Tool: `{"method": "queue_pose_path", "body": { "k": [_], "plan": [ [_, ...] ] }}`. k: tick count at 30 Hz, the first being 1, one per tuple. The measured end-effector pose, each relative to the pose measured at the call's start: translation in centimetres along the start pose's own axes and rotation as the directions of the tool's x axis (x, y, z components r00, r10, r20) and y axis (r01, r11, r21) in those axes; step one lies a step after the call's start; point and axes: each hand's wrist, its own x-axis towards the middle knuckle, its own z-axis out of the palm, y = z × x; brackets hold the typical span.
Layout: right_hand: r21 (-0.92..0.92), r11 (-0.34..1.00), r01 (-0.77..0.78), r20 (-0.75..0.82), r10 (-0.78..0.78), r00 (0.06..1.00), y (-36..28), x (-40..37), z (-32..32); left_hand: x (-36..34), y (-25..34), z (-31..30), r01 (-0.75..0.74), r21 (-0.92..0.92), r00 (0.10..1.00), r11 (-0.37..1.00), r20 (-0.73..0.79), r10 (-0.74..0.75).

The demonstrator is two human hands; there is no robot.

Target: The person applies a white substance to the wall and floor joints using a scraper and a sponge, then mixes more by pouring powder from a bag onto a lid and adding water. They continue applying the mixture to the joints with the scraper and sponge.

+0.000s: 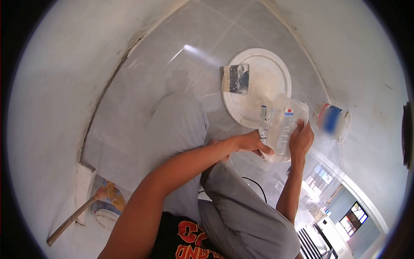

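Between my two hands is a translucent plastic container with a printed label strip; whether it holds anything is hard to make out. My left hand grips its lower left side, thumb across the front. On the opposite edge, my right hand has its fingers closed around the plastic. Just beyond it on the floor lies a round white lid, smeared with whitish residue. A flat square scraper-like piece, dark and beige, rests over the lid's left edge.
A white bucket with a blue label stands by the right wall. Grey tiles cover the floor between two pale walls. A wooden-handled tool leans at lower left. A black cable runs near my legs.
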Motion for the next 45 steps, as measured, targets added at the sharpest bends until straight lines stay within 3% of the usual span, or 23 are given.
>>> {"method": "queue_pose_path", "body": {
  "k": [3,5,12,17,20,24,26,32,38,41,45],
  "plan": [
    [-0.041,0.997,0.072,0.004,-0.072,0.997,-0.2,-0.3,0.3,-0.5,-0.1,0.1,-0.015,0.006,1.0,1.0,-0.013,0.015],
    [-0.006,0.999,-0.035,0.002,0.035,0.999,-0.4,-0.3,-0.1,-0.3,-0.1,0.2,-0.026,-0.008,1.0,1.0,-0.009,0.026],
    [-0.049,0.999,0.012,-0.02,-0.013,1.0,-0.1,0.5,-0.8,-0.1,0.5,0.4,-0.051,-0.023,0.999,0.998,-0.013,0.051],
    [-0.021,0.998,-0.056,-0.093,0.054,0.994,0.2,1.0,-0.8,0.3,1.0,0.2,-0.104,-0.062,0.994,0.993,-0.049,0.101],
    [-0.083,0.997,-0.006,-0.003,0.006,1.0,0.2,1.0,-0.9,0.2,0.9,0.4,-0.094,-0.042,0.996,0.995,-0.002,0.094],
    [-0.065,0.998,-0.026,-0.021,0.025,0.999,-0.2,0.7,-1.2,0.2,0.8,0.4,-0.069,-0.07,0.998,0.995,0.001,0.069],
    [-0.025,0.999,-0.044,-0.094,0.041,0.995,-0.1,0.9,-1.2,0.4,1.3,0.3,-0.081,-0.069,0.997,0.994,0.0,0.081],
    [-0.115,0.992,-0.058,0.055,0.065,0.996,0.7,0.8,-0.9,0.5,0.9,0.7,-0.079,-0.101,0.997,0.992,0.015,0.081],
    [-0.047,0.998,-0.05,-0.017,0.049,0.999,0.5,0.8,-1.4,0.7,1.3,0.5,-0.08,-0.094,0.996,0.992,0.017,0.082],
    [-0.086,0.995,-0.041,0.056,0.046,0.997,0.7,0.8,-1.3,0.6,1.1,0.8,-0.064,-0.119,0.997,0.991,0.032,0.069],
    [-0.069,0.997,-0.017,0.033,0.019,0.999,0.6,0.3,-1.4,0.8,0.0,1.0,-0.012,-0.131,0.999,0.991,0.047,0.019]
  ]
}}
